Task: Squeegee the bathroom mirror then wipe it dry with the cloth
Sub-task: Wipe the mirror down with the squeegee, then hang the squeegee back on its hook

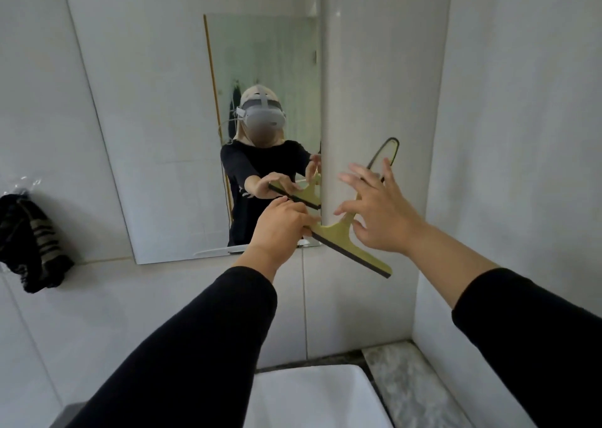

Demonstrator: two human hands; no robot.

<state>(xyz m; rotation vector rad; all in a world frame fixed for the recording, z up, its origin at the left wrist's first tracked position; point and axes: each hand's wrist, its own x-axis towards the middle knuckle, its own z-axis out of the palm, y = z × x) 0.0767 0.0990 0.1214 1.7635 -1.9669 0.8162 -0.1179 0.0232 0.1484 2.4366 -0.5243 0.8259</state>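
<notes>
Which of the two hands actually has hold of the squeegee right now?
The left hand, closed on one end of the squeegee blade. The right hand is spread open by the handle, fingers splayed, gripping nothing.

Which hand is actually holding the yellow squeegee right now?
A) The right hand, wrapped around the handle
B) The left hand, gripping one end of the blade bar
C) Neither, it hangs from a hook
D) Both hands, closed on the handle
B: the left hand is closed on the end of the squeegee blade bar, while the right hand is spread open with fingers splayed beside the handle, not closed on it.
</notes>
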